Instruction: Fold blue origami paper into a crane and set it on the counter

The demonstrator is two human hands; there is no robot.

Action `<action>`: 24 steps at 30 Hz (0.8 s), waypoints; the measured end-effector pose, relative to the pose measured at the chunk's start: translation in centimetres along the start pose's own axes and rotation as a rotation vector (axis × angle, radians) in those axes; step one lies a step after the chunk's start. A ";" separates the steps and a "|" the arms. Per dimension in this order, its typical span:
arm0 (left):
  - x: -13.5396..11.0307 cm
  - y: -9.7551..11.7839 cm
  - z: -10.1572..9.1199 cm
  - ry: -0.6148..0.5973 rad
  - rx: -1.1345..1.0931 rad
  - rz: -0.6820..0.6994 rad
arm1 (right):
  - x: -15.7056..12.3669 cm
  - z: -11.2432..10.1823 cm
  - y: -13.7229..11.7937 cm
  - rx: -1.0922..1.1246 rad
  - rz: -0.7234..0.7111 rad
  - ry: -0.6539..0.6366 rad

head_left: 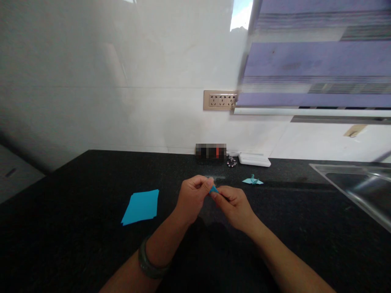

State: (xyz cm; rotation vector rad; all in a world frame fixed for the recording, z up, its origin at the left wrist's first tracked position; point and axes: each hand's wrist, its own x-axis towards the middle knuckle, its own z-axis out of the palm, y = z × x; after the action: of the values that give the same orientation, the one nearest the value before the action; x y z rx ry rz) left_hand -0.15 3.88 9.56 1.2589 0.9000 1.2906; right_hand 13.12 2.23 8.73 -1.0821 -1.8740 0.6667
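A small piece of folded blue paper [213,189] is pinched between my two hands above the dark countertop [91,248]. My left hand [193,195] grips it from the left, thumb against the fingers. From the right, my right hand [233,205] holds its other side between thumb and curled fingers. Most of the paper is hidden by the fingers. To the left lies a stack of square blue sheets [142,206], its edges slightly uneven. Beyond my right hand rests a folded light-blue paper crane [253,180] with spread wings.
Against the wall stand a dark box-like object [210,151], blurred out, and a white flat case [254,159]. A small beaded item [231,162] lies between them. A metal sink [360,187] is set in at the right. A socket panel [219,100] and purple striped blind [305,61] are above.
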 end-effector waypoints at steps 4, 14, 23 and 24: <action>0.0 0.0 0.0 -0.045 -0.051 -0.058 | 0.0 -0.2 -0.1 0.099 0.128 0.025; 0.1 0.3 0.0 -0.047 -0.067 -0.130 | 0.1 -0.4 -0.1 0.135 0.139 0.182; 0.0 -0.2 0.2 -0.125 -0.192 -0.192 | 0.3 -1.0 -0.4 0.375 0.215 0.163; 0.0 -0.1 0.1 -0.169 -0.234 -0.214 | 0.3 -1.1 -0.4 0.417 0.212 0.139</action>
State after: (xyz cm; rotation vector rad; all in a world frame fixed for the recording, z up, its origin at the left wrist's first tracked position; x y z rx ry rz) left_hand -0.01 3.84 9.45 1.0411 0.7193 1.0696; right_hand 13.78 2.37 9.71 -1.0261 -1.4293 1.0245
